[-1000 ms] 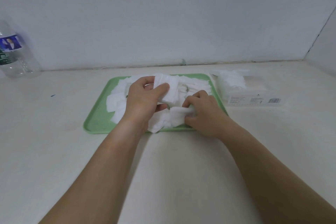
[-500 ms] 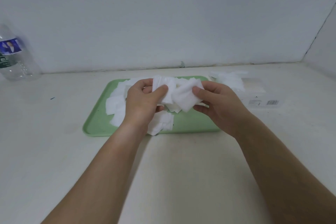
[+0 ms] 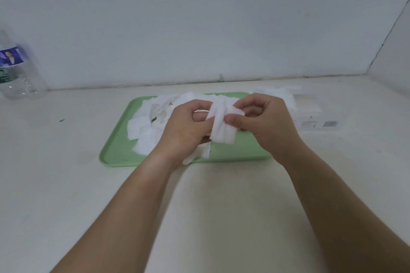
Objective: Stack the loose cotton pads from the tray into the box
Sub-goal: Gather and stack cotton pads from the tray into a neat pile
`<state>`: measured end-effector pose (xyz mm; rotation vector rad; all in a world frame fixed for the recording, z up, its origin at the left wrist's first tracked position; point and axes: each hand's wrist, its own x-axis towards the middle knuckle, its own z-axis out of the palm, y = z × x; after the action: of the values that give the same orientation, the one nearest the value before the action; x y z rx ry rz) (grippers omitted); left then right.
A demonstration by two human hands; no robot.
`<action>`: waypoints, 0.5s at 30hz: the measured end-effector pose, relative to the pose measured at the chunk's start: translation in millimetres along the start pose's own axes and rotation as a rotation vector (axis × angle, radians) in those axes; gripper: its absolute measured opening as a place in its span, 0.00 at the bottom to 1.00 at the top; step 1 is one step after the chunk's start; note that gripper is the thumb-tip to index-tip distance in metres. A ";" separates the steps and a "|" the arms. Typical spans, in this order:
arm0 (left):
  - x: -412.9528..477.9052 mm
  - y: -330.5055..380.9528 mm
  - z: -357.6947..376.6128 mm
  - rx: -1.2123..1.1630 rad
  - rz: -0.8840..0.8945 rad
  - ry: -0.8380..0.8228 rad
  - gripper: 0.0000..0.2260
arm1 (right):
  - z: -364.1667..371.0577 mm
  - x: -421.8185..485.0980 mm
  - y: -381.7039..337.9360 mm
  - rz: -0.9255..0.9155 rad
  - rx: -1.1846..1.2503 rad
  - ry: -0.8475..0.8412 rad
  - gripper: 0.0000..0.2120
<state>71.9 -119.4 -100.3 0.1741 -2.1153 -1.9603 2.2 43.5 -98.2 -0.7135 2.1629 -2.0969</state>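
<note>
Both hands closed on a small stack of cotton pads (image 3: 221, 126) held above the tray — the left hand (image 3: 188, 131) gripped its left edge, and the right hand (image 3: 266, 124) pinched the front face with the thumb. Beneath them the green tray (image 3: 117, 146) held more loose pads (image 3: 146, 126) scattered over its left half. The box (image 3: 310, 115) lay just right of the tray, pads heaped at its near end — a clear bottle (image 3: 15, 68) stood far left.

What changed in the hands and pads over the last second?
The right hand lifted a pad off the tray and brought it against the stack of pads in the left hand; both now grip it. Loose pads, box and bottle stayed put.
</note>
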 end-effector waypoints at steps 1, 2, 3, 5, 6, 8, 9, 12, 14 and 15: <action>-0.1 -0.1 0.0 0.003 0.001 -0.009 0.11 | 0.2 0.2 0.5 -0.004 -0.012 0.005 0.11; 0.0 -0.3 0.0 0.007 -0.002 -0.015 0.10 | 0.2 0.4 0.9 -0.007 -0.021 0.012 0.11; 0.5 -0.7 0.0 0.011 -0.005 -0.019 0.10 | 0.0 0.8 1.5 -0.008 -0.031 0.020 0.11; 1.3 -0.6 -0.1 0.023 -0.011 -0.022 0.09 | -1.0 1.4 3.0 -0.011 -0.060 0.030 0.10; 1.4 -0.4 0.0 0.030 -0.013 -0.025 0.08 | -1.4 1.7 4.0 -0.013 -0.078 0.035 0.10; 1.1 -1.1 -0.1 0.044 -0.017 -0.032 0.08 | -0.7 1.5 5.9 -0.018 -0.116 0.045 0.10; 0.9 -1.4 0.1 0.048 -0.018 -0.036 0.08 | 0.2 0.9 7.3 -0.030 -0.135 0.053 0.11; 1.2 -1.5 2.4 0.040 -0.024 -0.016 0.08 | 2.7 -1.0 11.9 -0.076 -0.241 0.120 0.17; 1.7 -1.8 3.3 0.003 -0.036 -0.011 0.08 | 3.5 -1.7 16.6 -0.089 -0.273 0.159 0.28; 1.5 -1.3 4.5 -0.008 -0.032 -0.029 0.09 | 2.4 -1.8 16.8 -0.099 -0.268 0.157 0.32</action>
<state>69.2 -115.6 -101.7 0.1800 -2.1348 -2.0013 -0.3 41.5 -115.0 -0.7095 2.5792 -1.9909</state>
